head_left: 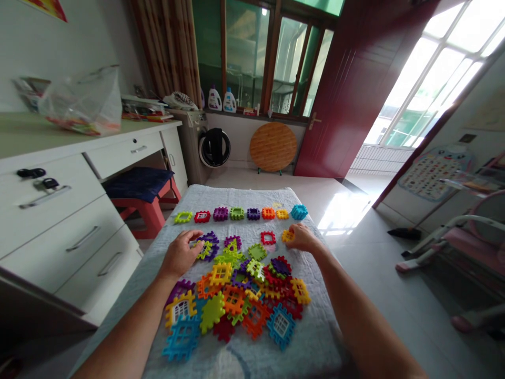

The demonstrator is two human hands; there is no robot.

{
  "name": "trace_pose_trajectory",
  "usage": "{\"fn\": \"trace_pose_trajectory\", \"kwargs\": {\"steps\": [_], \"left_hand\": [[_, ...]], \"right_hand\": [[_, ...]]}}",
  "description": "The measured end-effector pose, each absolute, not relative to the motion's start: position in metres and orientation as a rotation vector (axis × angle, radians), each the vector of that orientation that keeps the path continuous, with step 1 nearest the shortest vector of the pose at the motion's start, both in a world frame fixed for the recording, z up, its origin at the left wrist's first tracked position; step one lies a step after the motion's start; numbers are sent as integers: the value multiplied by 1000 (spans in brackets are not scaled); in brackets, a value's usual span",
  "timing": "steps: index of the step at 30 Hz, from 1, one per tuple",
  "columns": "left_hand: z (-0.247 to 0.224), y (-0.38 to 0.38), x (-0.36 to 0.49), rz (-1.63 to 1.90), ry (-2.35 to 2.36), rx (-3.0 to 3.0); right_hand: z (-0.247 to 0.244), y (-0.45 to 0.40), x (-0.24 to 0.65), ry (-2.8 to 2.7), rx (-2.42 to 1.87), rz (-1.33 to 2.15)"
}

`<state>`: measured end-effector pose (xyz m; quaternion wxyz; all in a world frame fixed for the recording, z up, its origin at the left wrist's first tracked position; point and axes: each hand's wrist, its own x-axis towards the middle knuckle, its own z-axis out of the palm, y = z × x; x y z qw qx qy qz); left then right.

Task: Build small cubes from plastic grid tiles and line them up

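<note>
Pale walls (94, 31) around us
We see a white desk (63, 210) at nine o'clock, washing machine (197, 147) at ten, window (248, 52) at twelve, red door (351, 95) at two, sunlit floor (347, 210) at three.

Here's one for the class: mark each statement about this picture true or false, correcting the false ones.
1. The right hand is at a yellow piece. True.
2. The left hand is nearest a red piece. False: it is at a yellow-green piece.
3. A blue piece ends the far row on the right. True.
4. The stool has a yellow seat. False: its seat is dark blue.
5. A round wooden board stands below the window. True.
</note>
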<state>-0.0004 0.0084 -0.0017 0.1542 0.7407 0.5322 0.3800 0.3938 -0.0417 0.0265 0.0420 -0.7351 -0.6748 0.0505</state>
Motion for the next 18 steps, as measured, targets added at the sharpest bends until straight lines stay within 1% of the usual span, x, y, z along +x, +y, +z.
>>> {"fn": "trace_pose_trajectory", "kwargs": {"steps": [4, 12, 18], "left_hand": [[-1, 8, 0, 1101, 1527, 2112], [1, 7, -1, 1136, 1534, 2086], [3, 9, -4, 1140, 1540, 2088]], "right_hand": [[40, -32, 389, -2084, -2296, 131], [67, 23, 398, -2127, -2207, -168], [61, 62, 407, -2220, -2261, -125]]}}
